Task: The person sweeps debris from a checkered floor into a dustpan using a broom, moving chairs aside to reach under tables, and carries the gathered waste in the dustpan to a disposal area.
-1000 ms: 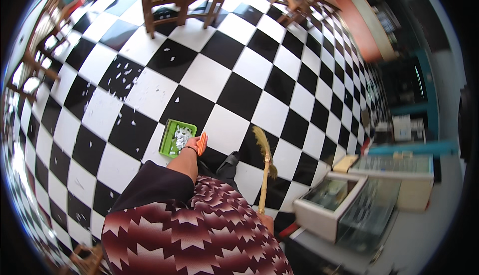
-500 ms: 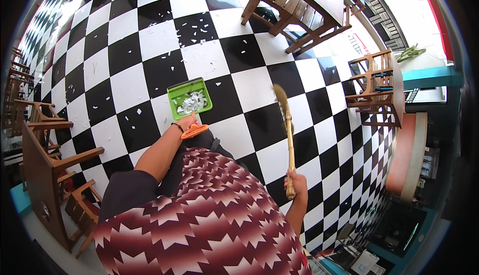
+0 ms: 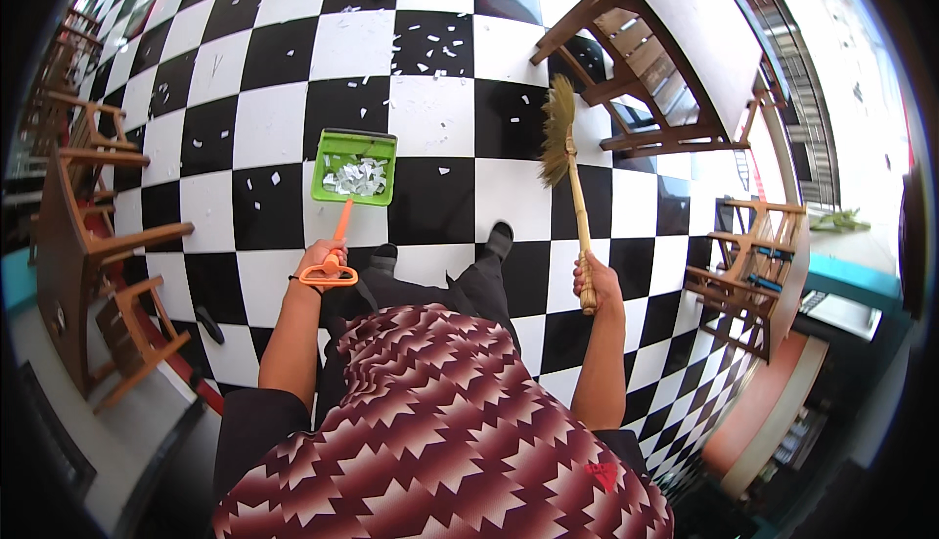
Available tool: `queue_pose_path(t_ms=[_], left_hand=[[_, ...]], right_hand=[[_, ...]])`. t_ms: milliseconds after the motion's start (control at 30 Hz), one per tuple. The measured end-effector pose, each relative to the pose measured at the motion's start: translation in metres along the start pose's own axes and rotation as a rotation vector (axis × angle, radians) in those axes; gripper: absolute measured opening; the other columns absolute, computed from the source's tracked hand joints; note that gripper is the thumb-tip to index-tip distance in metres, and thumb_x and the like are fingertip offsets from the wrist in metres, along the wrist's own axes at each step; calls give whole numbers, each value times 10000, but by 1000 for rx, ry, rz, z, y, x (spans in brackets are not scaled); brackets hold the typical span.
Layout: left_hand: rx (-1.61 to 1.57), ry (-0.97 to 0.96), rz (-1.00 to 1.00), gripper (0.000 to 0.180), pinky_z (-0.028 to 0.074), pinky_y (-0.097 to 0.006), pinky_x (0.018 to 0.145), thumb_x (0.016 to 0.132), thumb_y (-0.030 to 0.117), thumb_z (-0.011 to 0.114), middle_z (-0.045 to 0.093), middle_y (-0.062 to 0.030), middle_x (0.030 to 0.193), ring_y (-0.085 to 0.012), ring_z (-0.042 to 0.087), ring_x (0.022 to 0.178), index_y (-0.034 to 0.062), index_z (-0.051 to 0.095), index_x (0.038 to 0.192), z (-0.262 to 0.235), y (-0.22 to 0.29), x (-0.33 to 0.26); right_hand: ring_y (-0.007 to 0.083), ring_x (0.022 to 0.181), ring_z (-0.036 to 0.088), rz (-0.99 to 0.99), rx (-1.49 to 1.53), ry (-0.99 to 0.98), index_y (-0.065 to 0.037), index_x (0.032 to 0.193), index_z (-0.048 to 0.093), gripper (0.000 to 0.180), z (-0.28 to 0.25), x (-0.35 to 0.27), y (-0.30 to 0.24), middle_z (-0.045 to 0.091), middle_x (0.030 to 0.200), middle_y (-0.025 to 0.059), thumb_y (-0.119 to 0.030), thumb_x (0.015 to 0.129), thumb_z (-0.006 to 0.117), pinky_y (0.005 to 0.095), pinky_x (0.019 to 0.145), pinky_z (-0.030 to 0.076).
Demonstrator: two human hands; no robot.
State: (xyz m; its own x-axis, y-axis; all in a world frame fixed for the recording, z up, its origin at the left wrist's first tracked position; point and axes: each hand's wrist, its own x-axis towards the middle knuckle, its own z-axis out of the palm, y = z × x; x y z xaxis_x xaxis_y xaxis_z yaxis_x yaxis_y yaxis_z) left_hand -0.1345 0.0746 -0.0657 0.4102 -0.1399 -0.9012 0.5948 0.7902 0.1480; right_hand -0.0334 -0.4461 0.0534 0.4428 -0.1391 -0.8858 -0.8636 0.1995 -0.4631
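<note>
My left hand (image 3: 320,262) grips the orange handle of a green dustpan (image 3: 356,165), which holds a pile of white paper scraps and hangs over the checkered floor (image 3: 440,118). My right hand (image 3: 597,284) is closed around the bamboo handle of a straw broom (image 3: 565,157); its bristle head points away from me, close to a wooden table leg. More white scraps (image 3: 430,45) lie scattered on the tiles ahead. My shoes (image 3: 499,239) stand between dustpan and broom.
A wooden table (image 3: 675,50) stands ahead on the right. Wooden chairs (image 3: 88,236) line the left side, and another chair (image 3: 753,265) sits at the right near a teal and red counter edge.
The view has swung round: table and chairs shifted in the picture. The dustpan and broom are now held further out in front of me, the broom lifted forward on my right.
</note>
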Motion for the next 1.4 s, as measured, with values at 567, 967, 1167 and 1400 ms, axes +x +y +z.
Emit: queue_pose_path(t_ms=[567,967,1167,1400], left_hand=[[-305,318,-90,152,400,-169,378,815,46,579,492,-35,623,-59,468,441,62,427,809,91,-156,14],[-553,239,-90,140,398,-157,395,799,51,580,479,-16,585,-57,460,419,38,441,785,47,-223,72],[-641,209,-94,147,405,-163,400,816,62,552,450,-2,566,-63,455,426,63,414,766,17,-219,59],[-686,71,-85,176,333,-186,382,838,126,531,411,2,539,-82,420,422,67,390,752,0,-224,52]], right_hand=[[137,459,458,108,-682,-130,-122,1039,373,188,21,235,-88,433,620,43,-178,921,508,294,380,437],[96,432,445,280,-883,-397,-102,1176,465,328,-22,74,-81,467,615,8,-278,910,540,242,390,399],[88,418,451,61,-938,-326,-88,1167,468,318,-30,28,-113,470,604,6,-273,915,530,227,372,388],[107,442,464,-133,-937,-198,-77,1041,440,234,-4,114,-98,471,624,32,-250,911,526,257,376,419]])
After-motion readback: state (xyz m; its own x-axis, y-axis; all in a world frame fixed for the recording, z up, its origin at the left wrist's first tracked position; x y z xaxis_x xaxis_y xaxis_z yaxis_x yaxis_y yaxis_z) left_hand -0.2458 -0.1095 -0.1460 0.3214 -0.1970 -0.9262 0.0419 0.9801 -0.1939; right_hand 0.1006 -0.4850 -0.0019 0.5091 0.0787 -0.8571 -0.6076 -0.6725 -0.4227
